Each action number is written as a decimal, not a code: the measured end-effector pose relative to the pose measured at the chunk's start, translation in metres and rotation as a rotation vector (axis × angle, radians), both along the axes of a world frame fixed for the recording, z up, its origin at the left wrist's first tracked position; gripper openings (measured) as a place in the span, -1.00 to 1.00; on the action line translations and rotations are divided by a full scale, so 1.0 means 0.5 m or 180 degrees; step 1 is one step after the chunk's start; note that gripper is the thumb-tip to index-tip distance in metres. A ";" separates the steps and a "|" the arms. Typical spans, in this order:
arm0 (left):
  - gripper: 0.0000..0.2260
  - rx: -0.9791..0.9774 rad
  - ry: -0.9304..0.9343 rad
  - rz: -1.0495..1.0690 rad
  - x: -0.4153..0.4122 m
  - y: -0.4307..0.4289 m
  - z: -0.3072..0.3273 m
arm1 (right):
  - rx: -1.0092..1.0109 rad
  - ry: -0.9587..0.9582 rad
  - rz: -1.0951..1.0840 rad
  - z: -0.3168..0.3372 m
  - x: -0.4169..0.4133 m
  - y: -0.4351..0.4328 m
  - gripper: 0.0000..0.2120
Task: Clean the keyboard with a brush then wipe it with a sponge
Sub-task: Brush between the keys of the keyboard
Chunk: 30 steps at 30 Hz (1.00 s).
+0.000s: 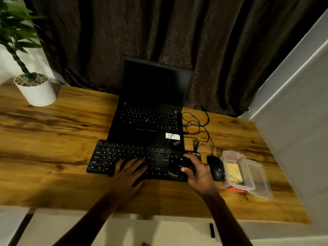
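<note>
Fingers (132, 163) of the left hand (127, 174) are lying straight and spread on the flat black plastic keyboard (106, 157), which is sitting on the brown wood-grain table (53, 139) before the open black laptop (150, 121). The right hand (200, 174) is curling over the keyboard's right end; blur is hiding whether it is gripping anything. The yellow sponge (234, 173) is lying in a clear plastic box (257, 180) beside the black mouse (215, 167).
</note>
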<state>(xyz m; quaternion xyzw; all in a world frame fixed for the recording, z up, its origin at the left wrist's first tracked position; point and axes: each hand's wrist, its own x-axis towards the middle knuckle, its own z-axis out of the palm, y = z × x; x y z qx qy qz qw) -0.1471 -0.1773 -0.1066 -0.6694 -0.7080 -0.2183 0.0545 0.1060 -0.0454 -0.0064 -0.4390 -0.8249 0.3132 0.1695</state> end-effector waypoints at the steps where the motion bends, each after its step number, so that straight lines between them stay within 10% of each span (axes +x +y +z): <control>1: -0.46 0.0023 0.0018 -0.0046 0.003 -0.001 -0.008 | -0.0034 0.0047 0.0024 0.002 -0.009 -0.008 -0.65; 30: -0.58 0.0081 -0.0059 -0.0084 0.003 -0.005 -0.017 | 0.0520 0.0055 -0.0536 -0.012 0.070 -0.041 -0.41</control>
